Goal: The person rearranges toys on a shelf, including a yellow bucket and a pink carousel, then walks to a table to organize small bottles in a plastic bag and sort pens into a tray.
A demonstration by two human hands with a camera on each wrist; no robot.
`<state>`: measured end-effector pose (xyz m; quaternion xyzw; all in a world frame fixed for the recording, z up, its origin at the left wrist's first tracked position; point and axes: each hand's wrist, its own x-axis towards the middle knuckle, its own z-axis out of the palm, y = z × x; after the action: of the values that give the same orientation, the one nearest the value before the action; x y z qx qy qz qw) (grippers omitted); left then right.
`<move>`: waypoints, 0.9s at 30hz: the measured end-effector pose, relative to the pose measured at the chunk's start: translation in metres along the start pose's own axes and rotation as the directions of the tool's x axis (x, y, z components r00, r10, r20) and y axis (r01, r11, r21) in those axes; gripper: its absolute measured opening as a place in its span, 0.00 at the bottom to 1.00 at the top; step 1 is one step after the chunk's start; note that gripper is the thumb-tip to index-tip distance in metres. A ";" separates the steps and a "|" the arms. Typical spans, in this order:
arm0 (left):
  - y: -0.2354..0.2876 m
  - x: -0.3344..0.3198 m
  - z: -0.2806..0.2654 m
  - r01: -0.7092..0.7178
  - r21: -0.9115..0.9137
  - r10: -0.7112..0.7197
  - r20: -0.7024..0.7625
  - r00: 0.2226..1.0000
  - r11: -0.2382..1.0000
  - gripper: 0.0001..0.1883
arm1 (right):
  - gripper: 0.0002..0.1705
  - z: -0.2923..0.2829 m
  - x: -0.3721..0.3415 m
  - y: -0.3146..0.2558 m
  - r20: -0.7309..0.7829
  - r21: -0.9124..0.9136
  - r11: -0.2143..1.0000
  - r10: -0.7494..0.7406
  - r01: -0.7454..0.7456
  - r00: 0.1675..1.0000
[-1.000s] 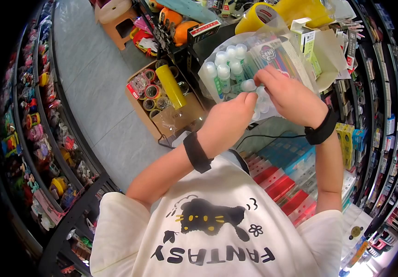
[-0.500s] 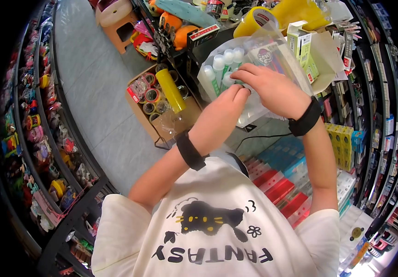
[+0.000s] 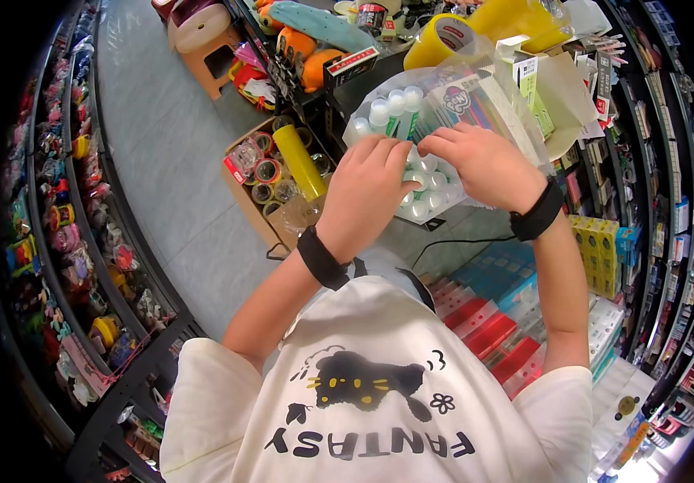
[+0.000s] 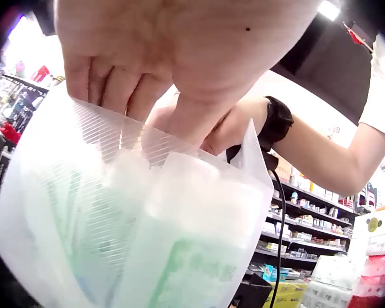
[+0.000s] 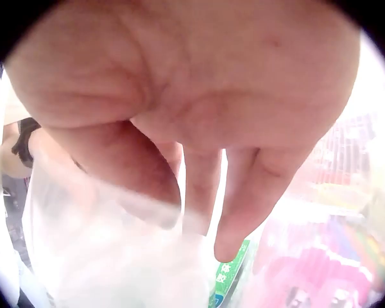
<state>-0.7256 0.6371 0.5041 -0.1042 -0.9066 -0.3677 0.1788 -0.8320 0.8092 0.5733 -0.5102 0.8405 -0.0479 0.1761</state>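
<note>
Several glue bottles (image 3: 396, 102) with white caps and green labels stand packed in a translucent plastic container (image 4: 29, 212). Over its left side is my left hand (image 3: 367, 185), fingers reaching in past the rim and thumb apart near the caps. In the left wrist view those fingers point down behind the frosted wall, their tips blurred by it. My right hand (image 3: 488, 165) hangs over the right part of the bottles, fingers bent downward. The right wrist view shows its thumb and fingers apart, close to a green label (image 5: 224, 276), with nothing gripped between them.
Behind the bottles stand packs of coloured pencils (image 3: 475, 109). A box of tape rolls (image 3: 234, 173) sits lower left on the tiled floor. Yellow tape (image 3: 435, 44) and a small green-white box (image 3: 528, 80) lie beyond. Shelves (image 3: 673, 201) line both sides.
Both hands were close together at one bottle's white cap, then moved left with it. Now they have parted, the left hand shifting left, and more caps show between them.
</note>
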 end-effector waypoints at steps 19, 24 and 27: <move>-0.009 -0.002 0.003 -0.066 0.010 0.065 0.049 0.997 0.998 0.14 | 0.23 0.003 -0.006 0.013 -0.065 0.004 0.994 -0.108 0.109 0.992; -0.012 -0.002 0.003 -0.062 -0.062 0.065 0.044 0.997 0.996 0.12 | 0.30 0.001 -0.006 0.012 -0.061 0.098 0.992 -0.079 0.084 0.995; -0.011 -0.002 0.004 0.083 -0.210 -0.075 0.042 0.996 0.974 0.08 | 0.32 0.000 -0.002 0.003 -0.031 0.047 0.994 -0.096 0.097 0.995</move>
<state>-0.7281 0.6321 0.4930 -0.0928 -0.8686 -0.4672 0.1367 -0.8334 0.8126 0.5736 -0.5452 0.8158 -0.0839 0.1739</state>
